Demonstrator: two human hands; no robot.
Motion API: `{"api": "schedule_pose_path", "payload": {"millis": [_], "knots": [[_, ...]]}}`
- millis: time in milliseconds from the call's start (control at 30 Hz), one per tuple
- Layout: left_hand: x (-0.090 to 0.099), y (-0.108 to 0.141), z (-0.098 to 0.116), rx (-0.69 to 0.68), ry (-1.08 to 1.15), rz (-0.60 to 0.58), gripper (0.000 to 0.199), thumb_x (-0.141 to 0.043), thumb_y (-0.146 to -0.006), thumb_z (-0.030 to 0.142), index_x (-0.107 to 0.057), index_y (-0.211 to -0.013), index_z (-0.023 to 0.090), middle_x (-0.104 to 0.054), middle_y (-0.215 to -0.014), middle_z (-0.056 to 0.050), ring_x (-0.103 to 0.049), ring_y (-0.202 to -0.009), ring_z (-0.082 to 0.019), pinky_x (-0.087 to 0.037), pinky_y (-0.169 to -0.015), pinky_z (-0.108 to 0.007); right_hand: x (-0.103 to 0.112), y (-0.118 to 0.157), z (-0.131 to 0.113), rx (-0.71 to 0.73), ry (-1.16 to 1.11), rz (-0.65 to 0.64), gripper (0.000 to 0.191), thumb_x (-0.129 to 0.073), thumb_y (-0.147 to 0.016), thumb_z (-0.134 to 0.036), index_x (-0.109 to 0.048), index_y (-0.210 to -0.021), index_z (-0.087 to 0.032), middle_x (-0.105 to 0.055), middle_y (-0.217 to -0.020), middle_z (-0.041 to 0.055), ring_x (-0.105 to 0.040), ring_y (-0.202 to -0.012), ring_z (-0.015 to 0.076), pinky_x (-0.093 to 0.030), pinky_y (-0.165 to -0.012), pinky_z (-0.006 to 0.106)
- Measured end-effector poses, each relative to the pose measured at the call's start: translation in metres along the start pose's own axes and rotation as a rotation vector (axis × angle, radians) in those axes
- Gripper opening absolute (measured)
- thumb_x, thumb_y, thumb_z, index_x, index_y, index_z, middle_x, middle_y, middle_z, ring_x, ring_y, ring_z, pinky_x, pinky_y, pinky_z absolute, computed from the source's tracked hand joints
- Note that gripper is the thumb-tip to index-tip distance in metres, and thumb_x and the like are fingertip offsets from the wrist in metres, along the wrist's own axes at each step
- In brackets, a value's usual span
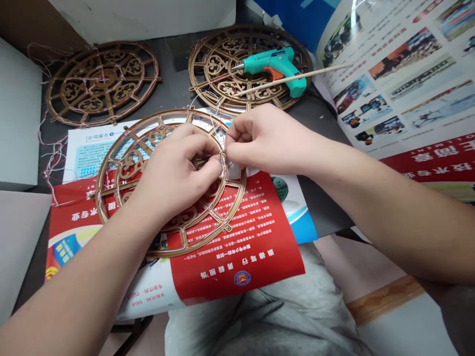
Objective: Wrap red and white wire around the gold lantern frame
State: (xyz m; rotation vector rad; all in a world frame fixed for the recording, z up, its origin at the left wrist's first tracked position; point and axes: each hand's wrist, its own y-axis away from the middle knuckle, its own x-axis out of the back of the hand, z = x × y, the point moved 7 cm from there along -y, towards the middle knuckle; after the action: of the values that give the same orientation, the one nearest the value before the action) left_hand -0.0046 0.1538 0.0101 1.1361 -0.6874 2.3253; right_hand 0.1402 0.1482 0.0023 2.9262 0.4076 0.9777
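Note:
A round gold openwork frame [183, 238] lies in front of me, with thin red and white wires along its rings. My left hand [178, 170] rests across it, thumb and index finger closed at the inner ring's right side. There my right hand [263, 141] meets it, fingertips pinched together on what looks like a thin wire [219, 111]. The exact spot between the fingertips is mostly hidden. Beneath the frame are a red printed leaflet [237, 252] and a white-blue sheet [85, 143].
A second gold frame [150, 99] lies at back left, with loose wires [55, 163] trailing beside it. On a third frame [196, 74] rest a teal glue gun [267, 62] and a wooden stick [297, 77]. A large printed poster [408, 99] stands at right.

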Motion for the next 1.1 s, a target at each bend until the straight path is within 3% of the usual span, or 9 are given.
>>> {"api": "schedule_pose_path", "payload": {"millis": [200, 1100], "knots": [[-0.0018, 0.0001, -0.0015, -0.004, 0.014, -0.017, 0.009, -0.065, -0.092, 0.022, -0.073, -0.092, 0.026, -0.069, -0.104, -0.004, -0.067, -0.101, -0.024, -0.053, -0.09, -0.04, 0.0029, -0.0021, 0.0035, -0.013, 0.049, 0.011, 0.007, -0.071, -0.08, -0.024, -0.07, -0.076, -0.019, -0.068, -0.07, 0.0028, -0.058, -0.066, 0.0155, -0.04, -0.055, 0.03], [-0.002, -0.0006, -0.0043, 0.003, 0.069, -0.06, 0.01, -0.069, -0.084, 0.018, -0.07, -0.092, 0.025, -0.068, -0.103, -0.004, -0.065, -0.1, -0.023, -0.052, -0.088, -0.042, 0.0043, -0.0039, 0.0067, -0.041, 0.036, 0.021, 0.007, -0.071, -0.077, -0.023, -0.068, -0.073, -0.018, -0.068, -0.069, 0.0039, -0.061, -0.066, 0.0163, -0.042, -0.054, 0.028]]}}
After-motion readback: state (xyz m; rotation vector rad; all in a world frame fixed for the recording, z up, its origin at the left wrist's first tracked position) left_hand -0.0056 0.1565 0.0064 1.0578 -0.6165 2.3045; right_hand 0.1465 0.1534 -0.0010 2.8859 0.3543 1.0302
